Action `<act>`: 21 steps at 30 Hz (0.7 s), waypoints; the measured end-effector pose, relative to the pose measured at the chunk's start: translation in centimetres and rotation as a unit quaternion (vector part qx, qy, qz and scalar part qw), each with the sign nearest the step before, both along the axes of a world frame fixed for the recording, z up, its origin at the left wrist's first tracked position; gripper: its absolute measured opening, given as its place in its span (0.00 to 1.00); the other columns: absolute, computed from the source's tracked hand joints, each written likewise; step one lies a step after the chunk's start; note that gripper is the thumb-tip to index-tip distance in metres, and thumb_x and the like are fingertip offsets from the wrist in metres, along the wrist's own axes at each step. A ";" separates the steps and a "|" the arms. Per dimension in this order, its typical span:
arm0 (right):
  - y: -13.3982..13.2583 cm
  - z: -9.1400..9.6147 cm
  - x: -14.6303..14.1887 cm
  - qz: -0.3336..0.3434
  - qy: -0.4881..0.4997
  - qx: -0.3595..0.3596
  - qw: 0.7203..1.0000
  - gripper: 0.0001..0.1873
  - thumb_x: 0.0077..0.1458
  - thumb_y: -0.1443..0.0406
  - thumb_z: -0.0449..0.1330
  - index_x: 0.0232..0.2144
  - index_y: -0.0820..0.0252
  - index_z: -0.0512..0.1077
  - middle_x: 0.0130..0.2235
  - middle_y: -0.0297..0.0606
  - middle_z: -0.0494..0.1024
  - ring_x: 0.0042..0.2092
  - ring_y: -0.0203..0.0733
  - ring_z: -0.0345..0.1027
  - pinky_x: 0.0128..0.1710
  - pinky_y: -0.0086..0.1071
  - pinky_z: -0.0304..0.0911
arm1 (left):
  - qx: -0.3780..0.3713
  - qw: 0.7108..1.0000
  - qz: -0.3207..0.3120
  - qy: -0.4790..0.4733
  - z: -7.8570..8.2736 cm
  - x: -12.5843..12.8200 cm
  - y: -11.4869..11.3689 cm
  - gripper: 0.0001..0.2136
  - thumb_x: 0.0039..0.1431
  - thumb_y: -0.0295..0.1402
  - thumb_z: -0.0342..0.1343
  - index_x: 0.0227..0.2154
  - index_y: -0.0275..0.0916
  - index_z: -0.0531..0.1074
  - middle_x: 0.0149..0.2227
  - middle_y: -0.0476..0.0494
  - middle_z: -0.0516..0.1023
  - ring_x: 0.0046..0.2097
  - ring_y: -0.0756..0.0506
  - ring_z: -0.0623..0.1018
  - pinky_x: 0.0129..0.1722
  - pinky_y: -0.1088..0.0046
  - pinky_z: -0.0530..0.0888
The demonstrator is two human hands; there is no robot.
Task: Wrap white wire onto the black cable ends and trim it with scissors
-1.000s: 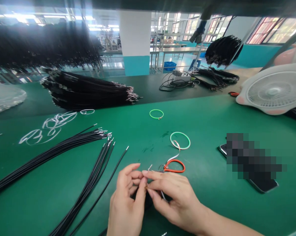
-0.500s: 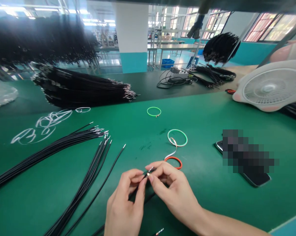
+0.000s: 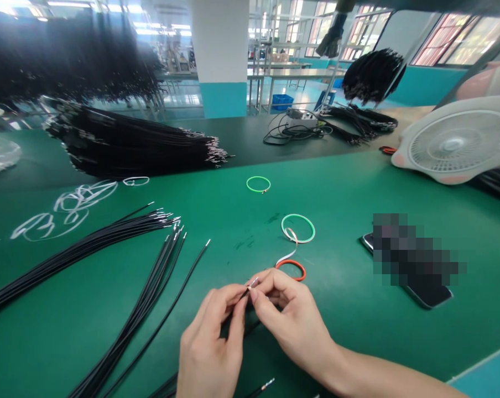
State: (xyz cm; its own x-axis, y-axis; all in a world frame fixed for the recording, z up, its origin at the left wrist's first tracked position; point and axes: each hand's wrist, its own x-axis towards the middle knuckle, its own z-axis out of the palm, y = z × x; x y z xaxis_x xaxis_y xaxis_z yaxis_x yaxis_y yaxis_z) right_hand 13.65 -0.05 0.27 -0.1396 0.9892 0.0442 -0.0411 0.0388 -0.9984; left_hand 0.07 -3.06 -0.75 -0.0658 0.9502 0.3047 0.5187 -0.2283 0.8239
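A black cable (image 3: 245, 293) with a bare metal tip is held between both hands over the green table. My left hand (image 3: 212, 337) is closed, thumb and forefinger pinching the cable just below its end. My right hand (image 3: 289, 315) pinches at the cable's tip, where a small pale piece shows between the fingers; its kind is too small to tell. Just beyond my right hand lies an orange ring (image 3: 303, 271), with a white strip (image 3: 289, 257) running from it to a green-and-white ring (image 3: 315, 232). Another cable end (image 3: 267, 385) lies below my hands.
Black cables (image 3: 137, 309) lie to the left, beside a second bundle (image 3: 84, 246) and white loops (image 3: 84, 196). A green ring (image 3: 247, 188), a phone (image 3: 435, 298), a white fan (image 3: 453, 145) and a big cable heap (image 3: 142, 143) stand or lie around. A power strip (image 3: 302, 119) sits behind.
The view has shifted slightly, so things on the table appear a little higher and to the left. Both hands keep their pinch on the cable end, with only a small finger shift at the tip.
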 end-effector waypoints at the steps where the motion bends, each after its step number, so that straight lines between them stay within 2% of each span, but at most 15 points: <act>1: 0.0 0.0 0.0 0.001 0.001 -0.001 1.000 0.08 0.54 0.65 0.59 0.24 0.60 0.69 0.37 0.39 0.75 0.37 0.39 0.72 0.37 0.31 0.69 | 0.004 1.000 -0.005 0.008 0.0 0.0 0.0 0.08 0.61 0.28 0.53 0.41 0.46 0.72 0.37 0.51 0.79 0.37 0.49 0.79 0.40 0.76 0.76; 5: 0.0 0.0 0.1 0.002 0.004 0.001 1.000 0.07 0.54 0.65 0.59 0.25 0.60 0.69 0.36 0.39 0.75 0.37 0.39 0.72 0.37 0.30 0.69 | 0.011 0.999 -0.016 0.029 0.2 0.0 0.0 0.09 0.62 0.26 0.52 0.42 0.46 0.70 0.36 0.51 0.78 0.38 0.50 0.78 0.41 0.75 0.75; 16: 0.1 -0.2 0.1 0.005 0.014 -0.003 1.000 0.08 0.54 0.65 0.59 0.25 0.60 0.68 0.36 0.39 0.74 0.37 0.39 0.70 0.35 0.31 0.68 | 0.051 0.998 -0.038 0.025 0.5 0.0 -0.1 0.15 0.62 0.22 0.52 0.48 0.47 0.72 0.36 0.51 0.75 0.39 0.53 0.78 0.41 0.81 0.74; 19: 0.2 -0.1 0.1 0.007 0.016 0.000 1.000 0.07 0.55 0.65 0.59 0.25 0.60 0.69 0.36 0.39 0.74 0.36 0.39 0.70 0.35 0.31 0.68 | 0.029 0.999 -0.039 0.001 0.3 -0.2 0.0 0.14 0.62 0.24 0.52 0.47 0.48 0.73 0.35 0.52 0.74 0.38 0.52 0.78 0.39 0.80 0.75; 21: 0.1 -0.1 0.1 0.014 0.020 0.002 1.000 0.07 0.55 0.65 0.59 0.26 0.60 0.69 0.35 0.39 0.74 0.36 0.38 0.71 0.35 0.31 0.68 | -0.022 0.998 -0.035 -0.050 0.2 -0.2 0.0 0.12 0.63 0.28 0.52 0.46 0.49 0.74 0.37 0.51 0.74 0.38 0.51 0.78 0.37 0.79 0.76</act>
